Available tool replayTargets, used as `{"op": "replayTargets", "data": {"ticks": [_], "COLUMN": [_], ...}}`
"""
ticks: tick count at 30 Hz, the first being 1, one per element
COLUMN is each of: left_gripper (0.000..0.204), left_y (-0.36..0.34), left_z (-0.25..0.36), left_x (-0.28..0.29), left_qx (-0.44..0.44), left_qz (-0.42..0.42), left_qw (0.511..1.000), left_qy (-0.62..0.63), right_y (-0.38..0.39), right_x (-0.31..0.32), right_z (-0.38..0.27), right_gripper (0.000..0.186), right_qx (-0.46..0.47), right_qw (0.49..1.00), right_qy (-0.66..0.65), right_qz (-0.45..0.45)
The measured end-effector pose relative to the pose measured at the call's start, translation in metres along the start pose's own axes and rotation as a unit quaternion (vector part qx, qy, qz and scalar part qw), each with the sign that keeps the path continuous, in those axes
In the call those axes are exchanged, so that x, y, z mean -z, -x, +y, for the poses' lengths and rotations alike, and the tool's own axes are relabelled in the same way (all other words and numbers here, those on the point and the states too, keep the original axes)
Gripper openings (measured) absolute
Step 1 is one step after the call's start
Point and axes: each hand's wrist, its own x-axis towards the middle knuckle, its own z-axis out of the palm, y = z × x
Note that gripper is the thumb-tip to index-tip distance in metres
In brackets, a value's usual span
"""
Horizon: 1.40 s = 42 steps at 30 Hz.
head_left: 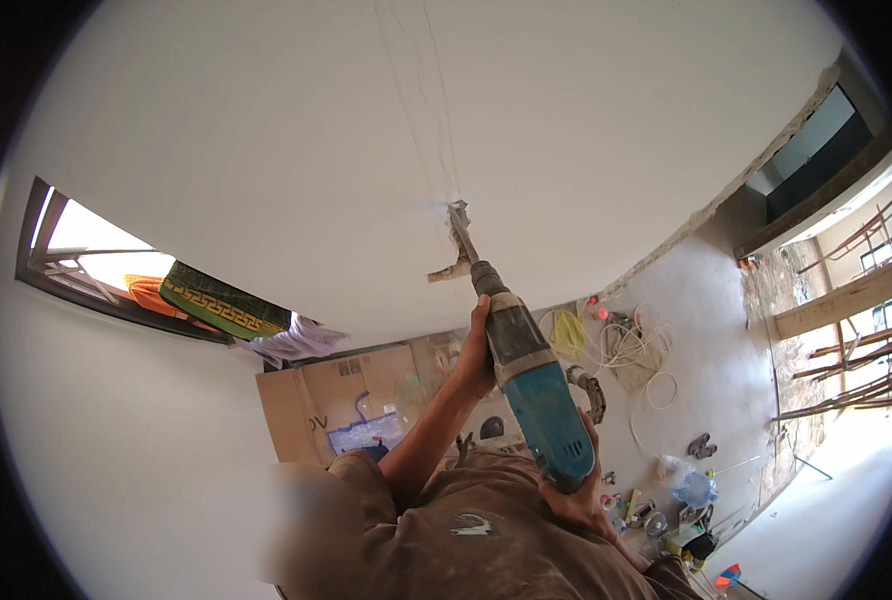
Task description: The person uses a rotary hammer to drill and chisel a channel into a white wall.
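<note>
The teal-and-black power drill (546,410) runs from the centre toward five o'clock, its bit (465,237) pointing toward eleven o'clock at a chipped groove (448,273) in the white wall (266,130). The left hand (478,355) clasps its black front, the right hand (578,500) its rear at five o'clock; most fingers are hidden, their spread impossible to tell.

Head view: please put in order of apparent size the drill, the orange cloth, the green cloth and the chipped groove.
1. Drill
2. Green cloth
3. Orange cloth and chipped groove: too alike to rank
</note>
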Motion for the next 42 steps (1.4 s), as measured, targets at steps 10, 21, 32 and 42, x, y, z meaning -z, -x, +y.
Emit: {"op": "replayTargets", "data": {"ticks": [10, 21, 32, 42], "left_gripper": [0.069, 0.076, 0.072, 0.068], "left_y": [-0.022, -0.017, 0.008, 0.008], "left_z": [0.012, 0.021, -0.053, -0.023], "left_x": [-0.004, -0.006, 0.012, 0.005], "left_qx": [-0.012, -0.006, 0.022, -0.018], "left_qz": [0.000, -0.074, -0.052, -0.063], "left_qw": [1.000, 0.997, 0.998, 0.998], "left_qy": [-0.006, 0.015, 0.026, 0.023], "right_y": [-0.030, -0.025, 0.046, 0.031], "right_x": [0.009, 0.000, 0.014, 0.004], "right_z": [-0.009, -0.054, -0.025, -0.017], "right_gripper": [0.099, 0.092, 0.091, 0.089], "right_qx": [0.013, 0.047, 0.023, 0.080], "right_qw": [0.998, 0.997, 1.000, 0.996], "right_qy": [-0.062, 0.060, 0.019, 0.047], "right_qz": [-0.030, -0.025, -0.008, 0.003]}}
